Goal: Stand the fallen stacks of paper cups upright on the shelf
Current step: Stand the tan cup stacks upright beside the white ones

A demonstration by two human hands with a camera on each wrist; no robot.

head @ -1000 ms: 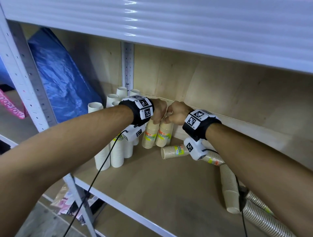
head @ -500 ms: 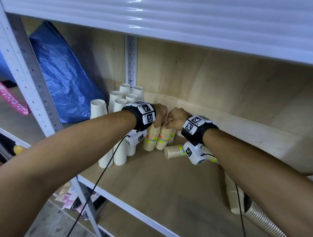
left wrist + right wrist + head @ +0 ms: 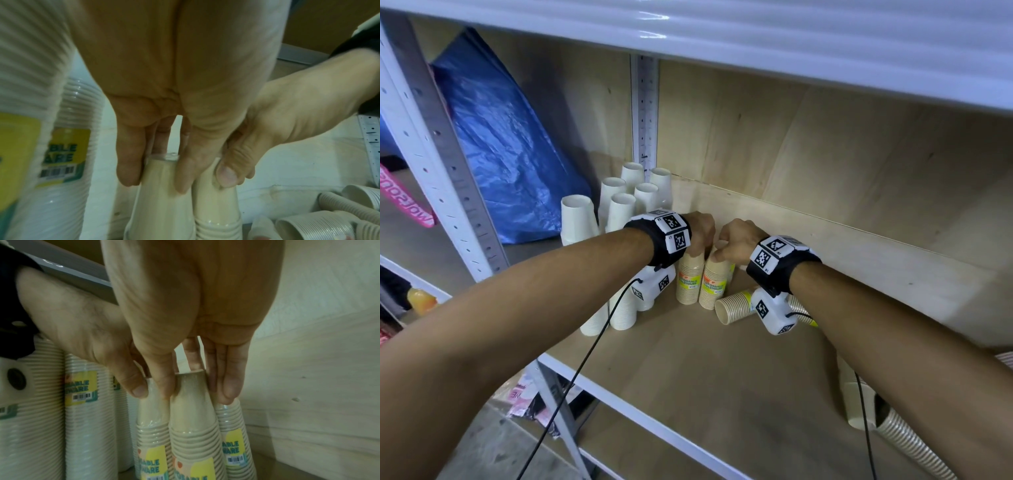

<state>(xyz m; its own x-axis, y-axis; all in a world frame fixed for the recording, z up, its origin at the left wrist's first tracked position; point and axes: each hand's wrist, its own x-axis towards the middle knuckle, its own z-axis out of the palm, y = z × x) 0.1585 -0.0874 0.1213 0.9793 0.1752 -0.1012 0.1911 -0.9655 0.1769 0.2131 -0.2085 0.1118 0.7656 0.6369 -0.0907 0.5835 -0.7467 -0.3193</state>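
Two beige paper cup stacks stand side by side, rims down, near the shelf's back wall. My left hand (image 3: 702,236) grips the top of the left stack (image 3: 689,282), fingers and thumb curled round it (image 3: 162,194). Touching it, my right hand (image 3: 732,241) grips the top of the right stack (image 3: 713,286), seen close in the right wrist view (image 3: 191,415). A third beige stack (image 3: 232,434) stands just behind. One fallen stack (image 3: 734,306) lies under my right wrist. More fallen stacks (image 3: 859,401) lie at the lower right, partly hidden by my forearm.
Several tall white cup stacks (image 3: 616,212) stand upright in the left back corner. A blue bag (image 3: 506,144) leans beyond the metal upright (image 3: 448,164). The upper shelf (image 3: 756,37) hangs low overhead. The wooden shelf board (image 3: 705,377) has a white front rail.
Both hands keep their hold on the tops of the two beige stacks and have barely moved. My head view has shifted slightly, showing more of the white stacks.
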